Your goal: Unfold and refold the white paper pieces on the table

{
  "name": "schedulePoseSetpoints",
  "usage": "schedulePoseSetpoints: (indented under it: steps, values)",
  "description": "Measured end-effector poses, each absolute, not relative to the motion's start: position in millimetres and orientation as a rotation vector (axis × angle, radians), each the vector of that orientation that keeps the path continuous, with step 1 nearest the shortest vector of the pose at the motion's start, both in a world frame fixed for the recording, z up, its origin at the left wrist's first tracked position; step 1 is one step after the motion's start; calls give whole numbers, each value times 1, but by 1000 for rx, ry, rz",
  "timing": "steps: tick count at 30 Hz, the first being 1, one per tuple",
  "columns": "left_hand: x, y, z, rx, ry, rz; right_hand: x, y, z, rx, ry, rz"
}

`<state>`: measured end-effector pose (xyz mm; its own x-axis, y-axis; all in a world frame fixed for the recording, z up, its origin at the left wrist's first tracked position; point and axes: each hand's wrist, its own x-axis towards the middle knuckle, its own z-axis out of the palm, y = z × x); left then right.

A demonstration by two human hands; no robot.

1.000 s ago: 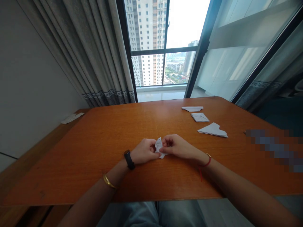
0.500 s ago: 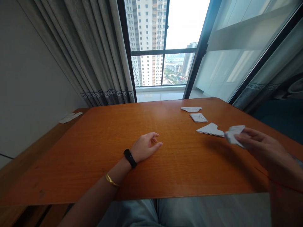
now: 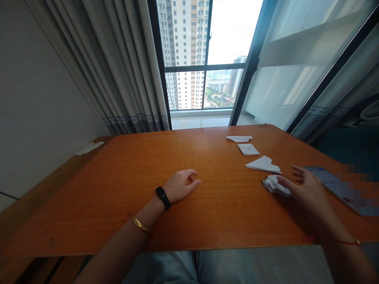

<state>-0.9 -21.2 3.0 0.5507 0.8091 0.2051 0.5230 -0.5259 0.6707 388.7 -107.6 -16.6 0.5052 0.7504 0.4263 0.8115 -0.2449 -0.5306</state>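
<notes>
Setting crumpled folded paper [image 3: 274,185] on table [image 3: 124,205] beside paper plane [image 3: 263,164]: right hand [image 3: 304,188] fingertips loosely on it, barely gripping; release gently, avoid phone [image 3: 328,182]. Left hand [image 3: 180,185] rests half-curled, empty.

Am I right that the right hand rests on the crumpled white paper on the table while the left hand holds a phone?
Not quite: in the head view the left hand holds nothing and lies loosely curled on the bare table. The right hand does rest on the crumpled white paper.
</notes>
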Motion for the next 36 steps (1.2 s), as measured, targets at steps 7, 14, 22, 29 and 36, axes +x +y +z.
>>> schedulePoseSetpoints:
  steps: [7, 14, 22, 29, 36]
  values:
    - [-1, -21, 2, 2238, 1084, 673, 268, -67, 50, -1604, -1780, 126]
    - [-4, -20, 6, 2316, 1116, 667, 187, -31, 7, -1410, -2321, 282]
    - [0, -22, 7, 2328, 1013, 623, 201, -36, -2, -1328, -2219, 498]
    - [1, -23, 6, 2227, 979, 617, 199, -41, 2, -1268, -2233, 493]
    - [3, -28, 8, 2252, 982, 583, 197, -45, 3, -1216, -2278, 343]
